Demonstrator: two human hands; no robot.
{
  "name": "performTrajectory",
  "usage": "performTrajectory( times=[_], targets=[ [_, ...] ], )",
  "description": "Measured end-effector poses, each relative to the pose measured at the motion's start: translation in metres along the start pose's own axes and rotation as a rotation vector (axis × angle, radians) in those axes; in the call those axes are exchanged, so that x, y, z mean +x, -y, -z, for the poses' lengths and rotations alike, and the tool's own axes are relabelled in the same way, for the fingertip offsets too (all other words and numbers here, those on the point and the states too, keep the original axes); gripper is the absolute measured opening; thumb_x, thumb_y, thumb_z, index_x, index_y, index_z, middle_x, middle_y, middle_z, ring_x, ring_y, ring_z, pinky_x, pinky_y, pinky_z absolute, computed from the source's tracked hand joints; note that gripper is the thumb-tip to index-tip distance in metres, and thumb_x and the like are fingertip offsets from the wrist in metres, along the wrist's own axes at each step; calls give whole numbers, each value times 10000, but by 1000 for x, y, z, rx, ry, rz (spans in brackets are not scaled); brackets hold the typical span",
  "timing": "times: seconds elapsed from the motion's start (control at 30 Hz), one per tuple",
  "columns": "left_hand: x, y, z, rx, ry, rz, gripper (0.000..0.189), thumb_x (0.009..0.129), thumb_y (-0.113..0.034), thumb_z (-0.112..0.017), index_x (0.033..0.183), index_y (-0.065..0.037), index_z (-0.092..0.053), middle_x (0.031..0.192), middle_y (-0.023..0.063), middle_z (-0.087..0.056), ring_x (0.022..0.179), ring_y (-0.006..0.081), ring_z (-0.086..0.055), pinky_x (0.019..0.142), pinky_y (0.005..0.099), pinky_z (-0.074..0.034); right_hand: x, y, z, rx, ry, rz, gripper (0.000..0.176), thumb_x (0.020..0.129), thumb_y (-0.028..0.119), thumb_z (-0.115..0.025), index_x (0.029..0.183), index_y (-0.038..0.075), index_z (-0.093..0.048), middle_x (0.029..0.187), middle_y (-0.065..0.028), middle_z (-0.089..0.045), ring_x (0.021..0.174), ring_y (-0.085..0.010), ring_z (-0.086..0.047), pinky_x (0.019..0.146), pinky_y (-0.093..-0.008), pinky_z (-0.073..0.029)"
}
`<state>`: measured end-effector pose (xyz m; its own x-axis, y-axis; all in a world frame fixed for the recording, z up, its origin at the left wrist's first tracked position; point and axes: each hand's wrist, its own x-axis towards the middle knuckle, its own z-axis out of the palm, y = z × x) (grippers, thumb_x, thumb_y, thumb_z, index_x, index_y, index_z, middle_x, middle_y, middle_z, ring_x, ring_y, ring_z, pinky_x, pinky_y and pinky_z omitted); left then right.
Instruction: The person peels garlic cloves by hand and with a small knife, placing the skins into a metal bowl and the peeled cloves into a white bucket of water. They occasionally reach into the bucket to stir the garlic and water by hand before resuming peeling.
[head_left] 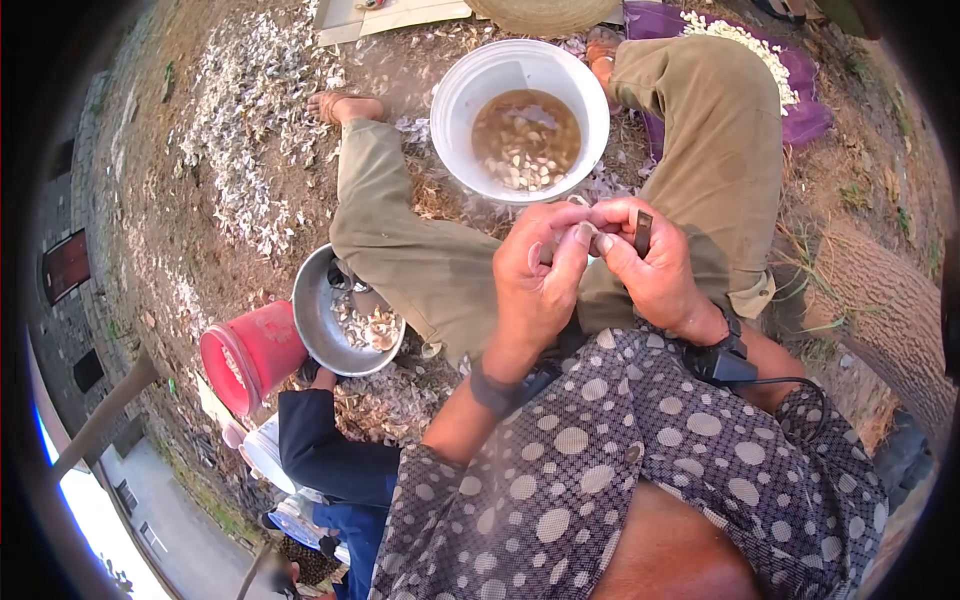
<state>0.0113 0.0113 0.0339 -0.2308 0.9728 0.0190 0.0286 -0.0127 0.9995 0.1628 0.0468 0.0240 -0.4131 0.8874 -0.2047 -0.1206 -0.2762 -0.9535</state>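
Observation:
My left hand [545,262] and my right hand [648,258] meet in front of my lap, fingertips pinched together. Between them is a small pale piece [594,236], mostly covered by the fingers, perhaps a garlic clove. A short dark metal blade or tool [643,233] sticks up from the fingers of my right hand. Just beyond the hands stands a white bucket [455,160] holding brownish water with pale cloves [528,170] in it.
A metal bowl [312,330] with peelings and a red bucket [255,350] stand at the left, beside a co-worker's dark sleeve [330,440]. Pale cloves lie on a purple cloth [808,115] at upper right. A tree trunk [880,310] is at the right.

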Motion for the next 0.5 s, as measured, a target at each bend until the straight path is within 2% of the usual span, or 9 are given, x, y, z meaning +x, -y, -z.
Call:
performTrajectory(
  times=[0.1, 0.2, 0.3, 0.5],
  targets=[
    [-4, 0, 5, -439, -10, 388, 123, 1012, -97, -607, 1091, -3, -619, 872, 25, -633, 614, 34, -531, 503, 197, -426, 0, 12, 2, -288, 15, 72, 141, 966, -10, -610, 1100, 5, -650, 871, -23, -649, 761, -69, -596, 655, -256, -503],
    [-2, 1, 2, -446, -56, 421, 135, 1022, -142, -595, 1077, -19, -602, 807, 13, -598, 532, 17, -428, 434, 202, -357, 7, 16, 1, -513, 43, 337, 115, 935, -15, -639, 1045, 9, -662, 841, -86, -657, 705, -171, -650, 615, -308, -515],
    [-2, -3, 4, -406, -55, 459, 139, 1025, -147, -602, 1074, -17, -605, 794, 5, -592, 529, 19, -434, 439, 202, -371, 10, 19, 2, -679, 94, 446, 133, 884, -32, -662, 1005, 18, -638, 835, -121, -643, 701, -275, -659, 609, -351, -520],
    [-6, 5, 11, -357, -26, 388, 157, 1017, -148, -618, 1071, -1, -615, 835, 27, -613, 512, 45, -511, 427, 204, -390, 12, 23, -5, -819, 144, 433, 205, 795, -36, -678, 955, 43, -577, 759, -124, -589, 653, -316, -642, 566, -397, -500]
  ],
)
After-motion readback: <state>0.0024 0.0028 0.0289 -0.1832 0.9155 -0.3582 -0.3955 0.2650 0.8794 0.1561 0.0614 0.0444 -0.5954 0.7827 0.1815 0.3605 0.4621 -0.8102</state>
